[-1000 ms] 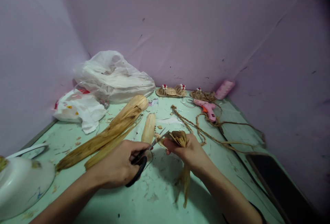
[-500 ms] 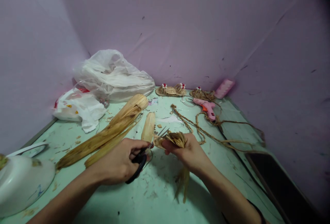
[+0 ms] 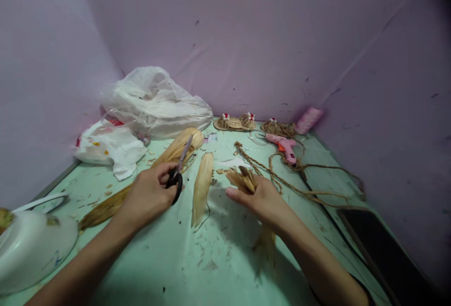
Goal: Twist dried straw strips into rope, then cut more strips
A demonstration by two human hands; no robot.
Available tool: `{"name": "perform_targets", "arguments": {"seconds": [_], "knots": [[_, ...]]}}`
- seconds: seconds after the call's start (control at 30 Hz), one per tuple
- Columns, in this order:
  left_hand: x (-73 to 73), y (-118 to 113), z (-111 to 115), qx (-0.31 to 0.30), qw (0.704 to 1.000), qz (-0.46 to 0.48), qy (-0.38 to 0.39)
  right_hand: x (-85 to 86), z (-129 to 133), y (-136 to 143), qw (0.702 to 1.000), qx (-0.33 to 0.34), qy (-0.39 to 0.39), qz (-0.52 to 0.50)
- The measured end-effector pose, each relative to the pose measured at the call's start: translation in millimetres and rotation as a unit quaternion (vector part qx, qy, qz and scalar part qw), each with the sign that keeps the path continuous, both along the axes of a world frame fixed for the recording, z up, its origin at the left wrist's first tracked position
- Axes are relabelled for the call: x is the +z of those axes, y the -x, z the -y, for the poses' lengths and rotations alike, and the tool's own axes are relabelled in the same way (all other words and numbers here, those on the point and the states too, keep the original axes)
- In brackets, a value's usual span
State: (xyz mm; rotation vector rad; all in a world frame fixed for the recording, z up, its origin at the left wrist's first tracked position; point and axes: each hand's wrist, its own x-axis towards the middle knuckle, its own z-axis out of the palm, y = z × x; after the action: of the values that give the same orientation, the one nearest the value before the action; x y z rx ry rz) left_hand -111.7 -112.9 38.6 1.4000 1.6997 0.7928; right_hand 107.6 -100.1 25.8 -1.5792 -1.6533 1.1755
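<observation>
My left hand is closed on a pair of black-handled scissors, whose blades point up and away over the long dried husks. In my right hand is a bundle of dried husk strips; its folded end sticks out past my thumb, and loose strands hang below my palm. Between the two hands a single pale husk piece lies on the green table, touched by neither.
White plastic bags sit at the back left, a white bowl at the left edge. Woven soles lie by the wall, near a pink glue gun. Braided cords and a dark phone-like slab lie on the right.
My left hand has drawn the scissors away to the left, off the husk bundle, and their blades now point upward. My right hand has shifted slightly right with the bundle.
</observation>
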Motion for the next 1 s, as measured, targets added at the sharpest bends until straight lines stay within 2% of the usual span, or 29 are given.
{"name": "perform_targets", "arguments": {"seconds": [0.1, 0.2, 0.3, 0.37, 0.4, 0.47, 0.53, 0.67, 0.8, 0.9, 1.0], "knots": [[-9.5, -4, 2, -0.049, 0.993, -0.103, -0.033, -4.0, -2, -4, 0.998, 0.03, 0.049, 0.03], [-17.5, -20, 13, -0.105, 0.974, -0.201, -0.016, -3.9, -3, -3, 0.99, 0.019, 0.109, -0.085], [-24.5, -31, 20, -0.101, 0.959, -0.265, -0.009, -0.1, -2, 0, 0.968, -0.035, 0.155, -0.194], [-26.3, -32, 19, -0.077, 0.968, -0.239, -0.02, 1.6, -3, 1, 0.955, -0.064, 0.17, -0.233], [-25.4, -32, 18, -0.062, 0.978, -0.196, -0.027, 1.6, -4, 1, 0.949, -0.084, 0.175, -0.247], [-19.7, -31, 15, -0.04, 0.996, -0.074, -0.022, -0.4, -6, 3, 0.928, -0.134, 0.197, -0.287], [-10.6, -33, 14, -0.027, 0.999, 0.039, 0.004, -5.0, -8, 6, 0.895, -0.174, 0.235, -0.338], [0.7, -48, 24, -0.03, 0.989, 0.141, 0.035, -19.3, -7, 17, 0.835, -0.152, 0.324, -0.418], [-10.6, -63, 43, -0.107, 0.981, 0.151, 0.051, -29.7, -3, 23, 0.839, -0.151, 0.279, -0.442], [-23.5, -67, 52, -0.207, 0.972, 0.096, 0.061, -30.1, -1, 22, 0.842, -0.156, 0.23, -0.463], [-30.2, -67, 54, -0.29, 0.954, 0.03, 0.065, -27.0, -1, 21, 0.845, -0.162, 0.214, -0.462]]}}
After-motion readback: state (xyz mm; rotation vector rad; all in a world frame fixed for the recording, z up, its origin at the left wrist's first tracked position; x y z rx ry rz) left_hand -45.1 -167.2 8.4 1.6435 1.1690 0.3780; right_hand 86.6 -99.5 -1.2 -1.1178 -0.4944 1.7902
